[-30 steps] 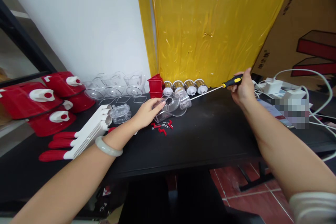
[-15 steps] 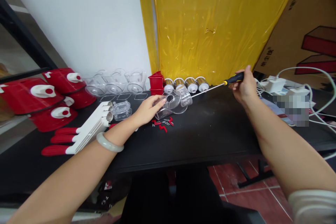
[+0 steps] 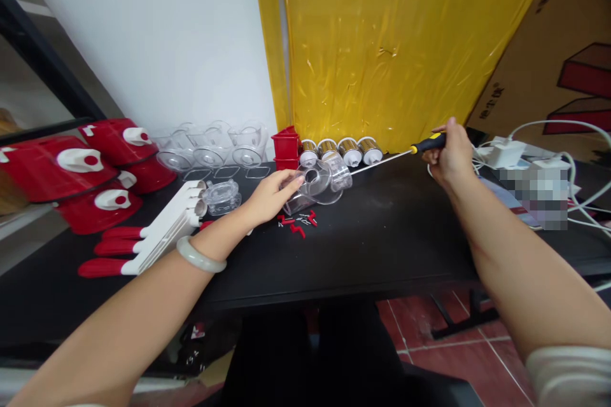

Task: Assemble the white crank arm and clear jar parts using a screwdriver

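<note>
My left hand is closed around one side of a clear plastic housing that rests on the black table, lying on its side. In my right hand is a screwdriver with a black and yellow handle. Its long shaft points left, and the tip meets the right end of the clear housing; what the tip touches there is too small to make out. Just in front of the housing lie small red plastic clips and several loose screws.
Metal grater drums and red hoppers stand behind the housing. To the left are clear containers, white arms with red handles and red bases. White chargers with cables lie at the right.
The view has shifted slightly. Both hands keep their hold, with the screwdriver still against the clear housing.
</note>
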Demonstrator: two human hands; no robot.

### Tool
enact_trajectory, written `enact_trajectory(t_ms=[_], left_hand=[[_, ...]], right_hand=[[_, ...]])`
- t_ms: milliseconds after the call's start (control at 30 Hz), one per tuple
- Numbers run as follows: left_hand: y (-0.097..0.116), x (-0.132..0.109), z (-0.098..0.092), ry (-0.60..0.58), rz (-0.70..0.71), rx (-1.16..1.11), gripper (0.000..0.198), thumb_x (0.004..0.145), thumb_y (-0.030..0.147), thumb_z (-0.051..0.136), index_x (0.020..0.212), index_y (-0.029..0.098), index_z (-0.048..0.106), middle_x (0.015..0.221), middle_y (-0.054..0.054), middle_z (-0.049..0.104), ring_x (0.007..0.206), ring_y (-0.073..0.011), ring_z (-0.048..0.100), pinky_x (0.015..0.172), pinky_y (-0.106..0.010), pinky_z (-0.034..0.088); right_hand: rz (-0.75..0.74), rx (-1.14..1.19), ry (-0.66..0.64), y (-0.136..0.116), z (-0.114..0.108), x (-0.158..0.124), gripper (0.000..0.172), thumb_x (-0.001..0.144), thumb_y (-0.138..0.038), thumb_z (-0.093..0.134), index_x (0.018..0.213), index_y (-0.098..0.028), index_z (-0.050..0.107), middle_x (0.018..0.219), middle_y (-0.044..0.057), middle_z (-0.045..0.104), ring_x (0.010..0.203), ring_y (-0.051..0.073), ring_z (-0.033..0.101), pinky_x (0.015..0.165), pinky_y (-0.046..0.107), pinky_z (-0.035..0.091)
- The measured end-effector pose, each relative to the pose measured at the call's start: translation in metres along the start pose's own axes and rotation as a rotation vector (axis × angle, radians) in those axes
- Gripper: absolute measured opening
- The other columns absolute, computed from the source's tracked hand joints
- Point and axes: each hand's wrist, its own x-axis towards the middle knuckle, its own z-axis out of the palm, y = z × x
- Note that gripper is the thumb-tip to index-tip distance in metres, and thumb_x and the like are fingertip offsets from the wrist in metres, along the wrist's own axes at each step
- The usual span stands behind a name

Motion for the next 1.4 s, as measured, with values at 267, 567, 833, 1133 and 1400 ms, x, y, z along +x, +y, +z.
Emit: enact_trajectory(t_ms=[267, 567, 833, 1133, 1400], left_hand=[[0.0, 0.0, 0.0, 0.008, 0.016, 0.011, 0.053, 0.088, 0.061, 0.053, 0.113, 0.016, 0.067, 0.109, -0.011, 0.071, 0.104, -0.0266, 0.064, 0.093, -0.043, 0.05], [-0.001, 0.0, 0.0, 0.005, 0.027, 0.015, 0.052, 0.09, 0.06, 0.052, 0.113, 0.016, 0.067, 0.109, -0.012, 0.071, 0.103, -0.0258, 0.064, 0.093, -0.043, 0.05], [-0.001, 0.0, 0.0, -0.004, 0.028, 0.012, 0.051, 0.089, 0.06, 0.052, 0.114, 0.017, 0.067, 0.108, -0.011, 0.071, 0.102, -0.0253, 0.065, 0.091, -0.042, 0.051], [-0.001, 0.0, 0.0, -0.007, 0.023, 0.01, 0.052, 0.09, 0.06, 0.052, 0.115, 0.016, 0.066, 0.11, -0.011, 0.07, 0.104, -0.0255, 0.064, 0.093, -0.043, 0.05], [-0.001, 0.001, 0.0, -0.004, 0.034, 0.013, 0.05, 0.089, 0.06, 0.052, 0.113, 0.018, 0.066, 0.108, -0.01, 0.071, 0.103, -0.0249, 0.064, 0.091, -0.042, 0.051]], right_hand=[[0.104, 0.118, -0.103, -0.005, -0.001, -0.004, 0.028, 0.083, -0.029, 0.038, 0.09, -0.015, 0.061, 0.068, 0.005, 0.063, 0.057, 0.018, 0.066, 0.049, 0.029, 0.053], [0.079, 0.073, -0.04, -0.002, 0.001, -0.002, 0.045, 0.096, -0.04, 0.021, 0.087, -0.017, 0.059, 0.059, 0.003, 0.058, 0.047, 0.016, 0.06, 0.044, 0.026, 0.046], [0.012, 0.033, 0.004, 0.005, -0.001, 0.003, 0.017, 0.088, -0.03, 0.05, 0.093, -0.018, 0.061, 0.061, -0.005, 0.053, 0.043, 0.009, 0.055, 0.044, 0.021, 0.045], [0.088, 0.062, -0.073, -0.004, 0.0, -0.003, 0.033, 0.088, -0.03, 0.031, 0.094, -0.018, 0.06, 0.066, 0.004, 0.063, 0.059, 0.018, 0.065, 0.049, 0.028, 0.05], [0.009, 0.002, -0.008, 0.004, 0.002, 0.001, 0.036, 0.095, -0.05, 0.042, 0.08, -0.02, 0.056, 0.044, -0.009, 0.034, 0.032, 0.008, 0.032, 0.039, 0.022, 0.041]])
